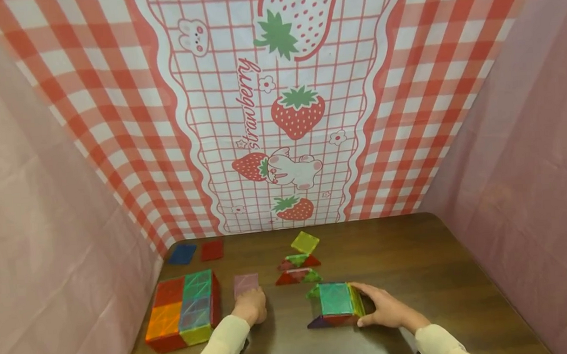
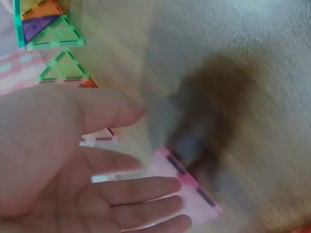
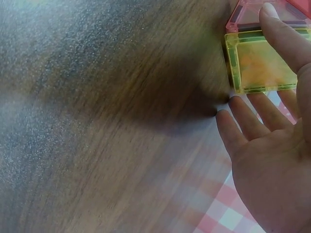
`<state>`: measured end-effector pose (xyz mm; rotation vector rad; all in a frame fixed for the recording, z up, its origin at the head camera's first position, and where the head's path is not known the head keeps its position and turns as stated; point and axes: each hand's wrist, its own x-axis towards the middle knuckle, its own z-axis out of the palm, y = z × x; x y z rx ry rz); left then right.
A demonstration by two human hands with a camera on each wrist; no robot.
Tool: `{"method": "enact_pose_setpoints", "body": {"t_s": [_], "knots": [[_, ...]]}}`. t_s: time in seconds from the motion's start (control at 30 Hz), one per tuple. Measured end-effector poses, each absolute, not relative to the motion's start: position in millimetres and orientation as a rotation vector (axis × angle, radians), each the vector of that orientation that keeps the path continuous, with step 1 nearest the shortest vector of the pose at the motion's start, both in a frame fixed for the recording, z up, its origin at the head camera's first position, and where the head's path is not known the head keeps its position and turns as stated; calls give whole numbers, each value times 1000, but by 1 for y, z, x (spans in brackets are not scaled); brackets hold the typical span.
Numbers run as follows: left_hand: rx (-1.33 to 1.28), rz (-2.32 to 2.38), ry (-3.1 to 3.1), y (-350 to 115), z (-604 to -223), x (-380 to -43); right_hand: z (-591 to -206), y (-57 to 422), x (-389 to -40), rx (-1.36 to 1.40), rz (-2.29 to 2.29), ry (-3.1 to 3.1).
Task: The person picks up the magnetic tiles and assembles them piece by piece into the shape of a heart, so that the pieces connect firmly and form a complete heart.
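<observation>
A pink square magnetic tile (image 1: pixel 246 282) lies flat on the table, with my left hand (image 1: pixel 252 304) over its near edge. In the left wrist view, the left fingers (image 2: pixel 146 189) are extended across the pink tile (image 2: pixel 197 206), thumb apart. My right hand (image 1: pixel 386 307) holds the right side of a small magnetic tile structure (image 1: pixel 336 299), which has a teal top, a yellow side and triangles at the ends. In the right wrist view, the thumb lies by a red triangle tile (image 3: pixel 252 14) and the fingers reach along the opposite edge of the yellow tile (image 3: pixel 265 65).
At the left stands a block of colored magnetic tiles (image 1: pixel 166 300). Blue (image 1: pixel 182 254) and red (image 1: pixel 212 250) tiles lie behind it. Further back in the middle are a yellow tile (image 1: pixel 305 242) and rows of red and green triangle tiles (image 1: pixel 299 276). A checked strawberry cloth (image 1: pixel 280 117) hangs behind the table.
</observation>
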<state>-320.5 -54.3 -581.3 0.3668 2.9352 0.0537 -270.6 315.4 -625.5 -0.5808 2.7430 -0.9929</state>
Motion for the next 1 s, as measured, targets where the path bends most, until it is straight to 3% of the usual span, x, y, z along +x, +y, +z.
{"method": "enact_pose_setpoints", "body": {"t_s": [0.37, 1.0], "knots": [[496, 299, 2815, -101, -587, -362, -627, 315, -274, -594, -997, 2753], [618, 460, 2818, -100, -588, -331, -626, 316, -272, -581, -1019, 2725]]}}
